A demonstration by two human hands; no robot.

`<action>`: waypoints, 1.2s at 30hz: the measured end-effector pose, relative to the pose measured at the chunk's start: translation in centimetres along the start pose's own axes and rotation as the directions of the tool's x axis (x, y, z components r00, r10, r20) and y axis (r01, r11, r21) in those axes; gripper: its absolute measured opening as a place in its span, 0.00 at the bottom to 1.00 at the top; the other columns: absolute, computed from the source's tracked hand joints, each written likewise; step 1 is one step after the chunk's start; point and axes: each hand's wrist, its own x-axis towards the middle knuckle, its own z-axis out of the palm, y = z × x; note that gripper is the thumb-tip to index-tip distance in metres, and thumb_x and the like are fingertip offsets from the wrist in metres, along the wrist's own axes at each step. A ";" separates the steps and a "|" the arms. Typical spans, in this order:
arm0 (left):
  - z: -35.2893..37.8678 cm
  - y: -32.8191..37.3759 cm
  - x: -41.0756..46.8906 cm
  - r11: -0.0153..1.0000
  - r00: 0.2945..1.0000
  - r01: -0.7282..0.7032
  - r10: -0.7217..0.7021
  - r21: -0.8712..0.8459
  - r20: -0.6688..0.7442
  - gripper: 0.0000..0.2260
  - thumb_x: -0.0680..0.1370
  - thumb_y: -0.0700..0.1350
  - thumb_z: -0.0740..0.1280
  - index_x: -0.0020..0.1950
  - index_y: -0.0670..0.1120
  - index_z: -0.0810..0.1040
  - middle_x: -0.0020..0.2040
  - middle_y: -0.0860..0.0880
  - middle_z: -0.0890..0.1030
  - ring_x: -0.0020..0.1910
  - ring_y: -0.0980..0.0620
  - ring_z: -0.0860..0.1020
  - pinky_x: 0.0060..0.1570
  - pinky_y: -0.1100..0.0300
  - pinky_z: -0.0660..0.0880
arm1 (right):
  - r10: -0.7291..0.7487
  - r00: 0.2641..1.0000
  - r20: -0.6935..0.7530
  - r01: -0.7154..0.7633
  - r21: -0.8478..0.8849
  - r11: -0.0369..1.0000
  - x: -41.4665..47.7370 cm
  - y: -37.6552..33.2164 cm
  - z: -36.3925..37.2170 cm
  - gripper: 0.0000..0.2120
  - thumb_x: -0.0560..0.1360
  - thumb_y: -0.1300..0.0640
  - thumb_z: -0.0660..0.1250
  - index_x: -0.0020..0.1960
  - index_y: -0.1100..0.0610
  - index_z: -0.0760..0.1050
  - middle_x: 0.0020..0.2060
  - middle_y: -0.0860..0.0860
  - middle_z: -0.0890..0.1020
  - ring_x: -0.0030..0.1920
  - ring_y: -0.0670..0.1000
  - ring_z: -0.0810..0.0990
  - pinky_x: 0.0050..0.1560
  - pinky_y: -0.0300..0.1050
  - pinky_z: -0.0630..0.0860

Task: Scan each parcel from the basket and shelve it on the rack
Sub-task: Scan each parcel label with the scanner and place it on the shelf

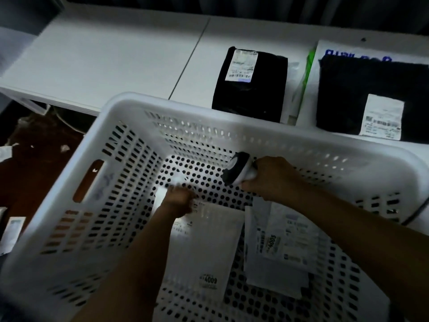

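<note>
A white perforated basket (111, 145) fills the lower view. Inside it lie two white flat parcels: one (204, 252) in the middle with a "4009" label, another (278, 249) to its right marked "4005". My left hand (180, 202) reaches down into the basket and grips the far edge of the middle parcel. My right hand (271, 180) holds a white and black handheld scanner (240, 171) above the basket floor, its head lit and pointing left toward the parcel's top end.
Behind the basket a white shelf (116, 61) carries a black parcel with a label (250, 84) and a larger black parcel (371, 96) lying on a white bag. Dark floor with paper scraps (34, 159) lies to the left.
</note>
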 end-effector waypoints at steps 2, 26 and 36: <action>-1.0 -0.1 -1.5 0.995 1.000 0.013 -0.015 -0.097 -0.025 0.14 0.78 0.46 0.68 0.64 0.50 0.77 0.61 0.48 0.80 0.60 0.51 0.76 0.62 0.59 0.67 | -0.019 1.000 -0.006 0.019 -0.001 1.000 -1.1 -0.8 -0.4 0.17 0.76 0.53 0.69 0.31 0.53 0.69 0.27 0.46 0.72 0.29 0.42 0.70 0.36 0.40 0.68; -15.5 2.7 -25.3 -0.062 0.836 -0.451 -0.379 -0.891 -0.397 0.12 0.81 0.40 0.61 0.63 0.46 0.75 0.53 0.47 0.84 0.52 0.48 0.82 0.52 0.51 0.79 | -0.158 0.926 -0.344 0.315 0.470 0.824 -19.0 -4.1 -10.0 0.15 0.69 0.64 0.76 0.54 0.55 0.81 0.45 0.45 0.83 0.40 0.37 0.81 0.34 0.25 0.72; -15.9 5.5 -28.3 -0.197 0.862 -0.476 -0.298 -0.857 -0.410 0.18 0.74 0.35 0.70 0.60 0.49 0.75 0.55 0.43 0.83 0.53 0.42 0.82 0.51 0.43 0.80 | 0.010 0.900 -0.437 0.355 0.745 0.565 -18.3 -4.8 -11.1 0.08 0.72 0.59 0.74 0.50 0.60 0.83 0.49 0.59 0.85 0.48 0.57 0.84 0.55 0.52 0.78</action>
